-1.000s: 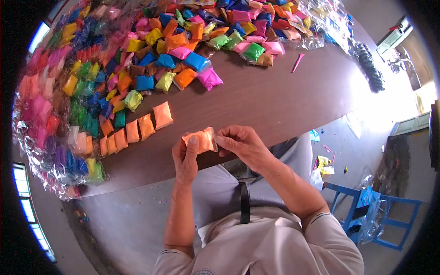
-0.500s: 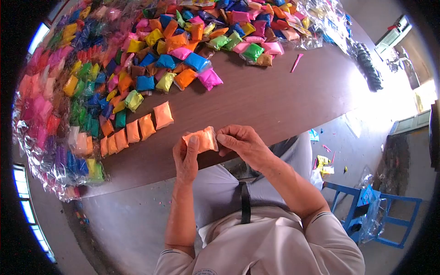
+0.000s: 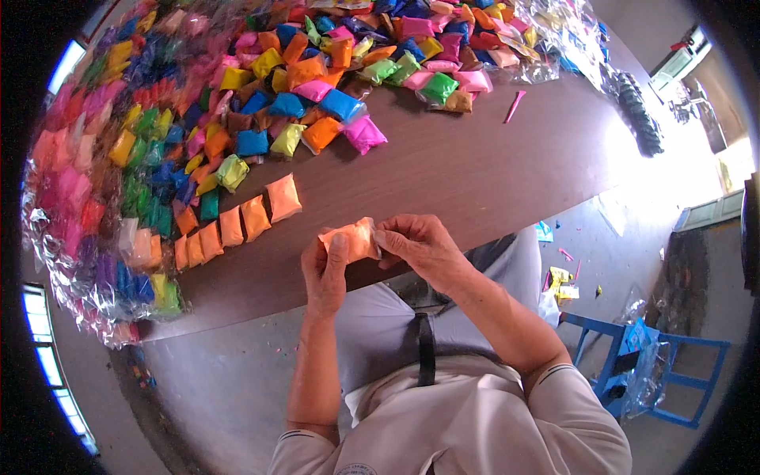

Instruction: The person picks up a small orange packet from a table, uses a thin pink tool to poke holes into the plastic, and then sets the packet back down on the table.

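Note:
Just above the table's front edge, my left hand [image 3: 324, 269] is closed on a light orange packet [image 3: 358, 241], thumb lying across its face. The packet looks like soft clay in a clear plastic wrapper. At its right end, my right hand [image 3: 416, 244] pinches the wrapper's clear edge between thumb and fingers. To the left on the table lies a slanting row of orange packets, from small ones to a larger peach packet [image 3: 283, 197] at the right end.
Packets of many colours pile over the back and left of the brown table [image 3: 475, 170]. A pink stick [image 3: 514, 107] lies at the right. A blue metal frame [image 3: 673, 372] stands on the floor at right, near scattered scraps.
Both hands still hold the orange packet in nearly the same place. The whole view has shifted very slightly, and the packet is tilted a little differently.

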`<action>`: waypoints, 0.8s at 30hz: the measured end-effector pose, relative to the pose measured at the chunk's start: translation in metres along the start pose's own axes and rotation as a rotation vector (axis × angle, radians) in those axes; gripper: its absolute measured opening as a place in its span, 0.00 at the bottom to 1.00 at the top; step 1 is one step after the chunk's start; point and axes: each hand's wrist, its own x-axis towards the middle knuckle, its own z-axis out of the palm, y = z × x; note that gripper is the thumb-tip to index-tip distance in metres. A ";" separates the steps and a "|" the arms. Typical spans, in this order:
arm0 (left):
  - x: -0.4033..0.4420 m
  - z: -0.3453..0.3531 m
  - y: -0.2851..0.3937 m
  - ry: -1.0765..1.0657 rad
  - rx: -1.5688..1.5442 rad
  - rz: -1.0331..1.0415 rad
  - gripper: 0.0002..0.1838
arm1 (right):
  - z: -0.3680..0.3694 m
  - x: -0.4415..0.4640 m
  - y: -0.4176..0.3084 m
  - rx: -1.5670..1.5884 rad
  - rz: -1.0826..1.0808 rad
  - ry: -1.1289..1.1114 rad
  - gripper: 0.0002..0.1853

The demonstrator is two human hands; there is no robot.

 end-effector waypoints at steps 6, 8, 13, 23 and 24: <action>0.000 0.001 0.001 0.000 0.014 -0.005 0.19 | -0.002 0.002 0.005 -0.144 -0.008 0.027 0.14; -0.001 0.000 0.000 -0.003 0.047 -0.011 0.19 | -0.003 0.004 0.006 -0.213 0.000 0.033 0.13; 0.000 -0.001 0.002 -0.027 0.046 -0.009 0.19 | -0.001 0.002 0.005 -0.232 -0.076 0.033 0.08; 0.000 0.004 0.009 -0.047 -0.005 -0.040 0.18 | -0.005 -0.003 0.005 0.201 -0.150 -0.045 0.07; 0.001 0.004 0.010 -0.051 -0.027 -0.046 0.19 | -0.005 -0.003 0.006 0.217 -0.157 -0.051 0.08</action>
